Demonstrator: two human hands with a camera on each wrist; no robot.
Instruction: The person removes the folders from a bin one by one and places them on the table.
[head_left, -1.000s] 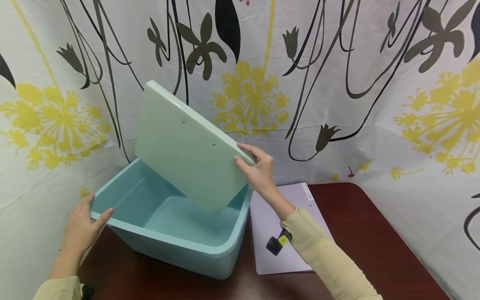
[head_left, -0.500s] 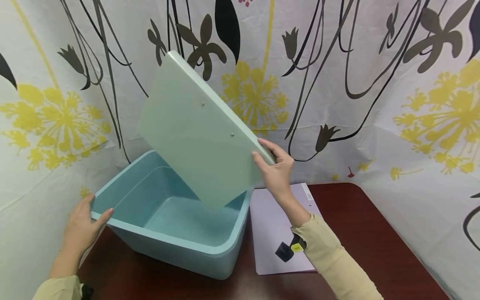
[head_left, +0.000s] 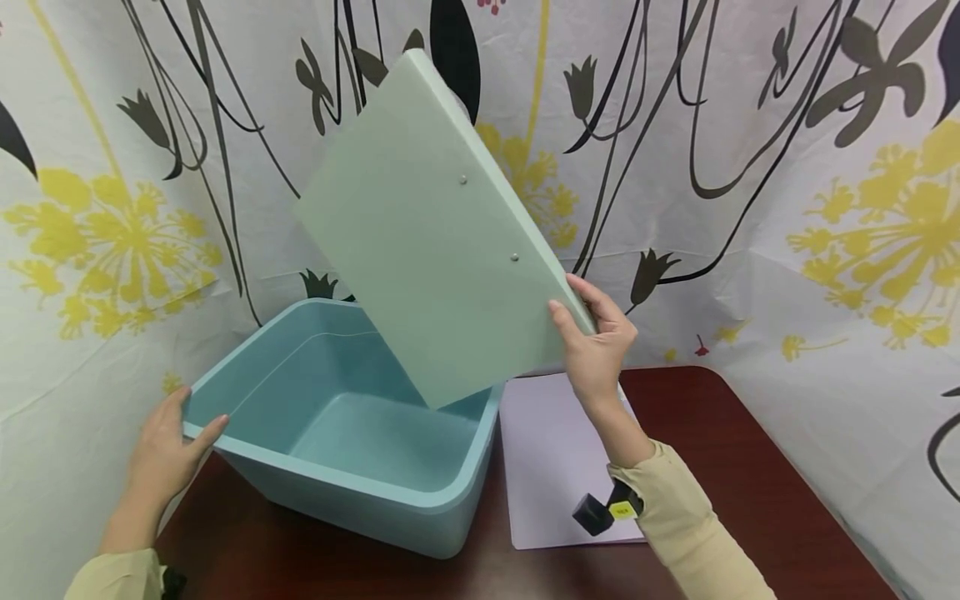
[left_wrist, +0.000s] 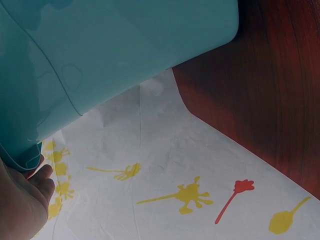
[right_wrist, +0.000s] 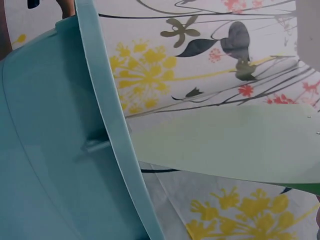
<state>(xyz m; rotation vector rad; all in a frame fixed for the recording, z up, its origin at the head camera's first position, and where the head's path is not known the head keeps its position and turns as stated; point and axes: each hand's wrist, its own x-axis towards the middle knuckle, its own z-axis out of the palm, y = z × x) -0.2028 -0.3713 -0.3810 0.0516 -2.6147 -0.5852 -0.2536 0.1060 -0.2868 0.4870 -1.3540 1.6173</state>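
Observation:
My right hand (head_left: 600,346) grips the right end of a pale green file folder (head_left: 435,242), thumb on the near face and fingers over its thick spine. Two small rivets show near that spine. The folder is held tilted in the air, its lower corner over the opening of a light blue plastic bin (head_left: 322,479). My left hand (head_left: 161,450) holds the bin's left corner at the rim, thumb over the near side; the left wrist view shows curled fingers under that corner. The right wrist view shows the folder (right_wrist: 225,142) beyond the bin's rim (right_wrist: 112,120).
A purple file folder (head_left: 551,467) with a white label strip lies flat on the dark red table (head_left: 720,467), right of the bin. A white sheet with flower prints (head_left: 750,167) hangs behind and along both sides.
My right hand has moved right, drawing the green folder up and to the right, higher out of the bin. My left hand and the bin have stayed in place.

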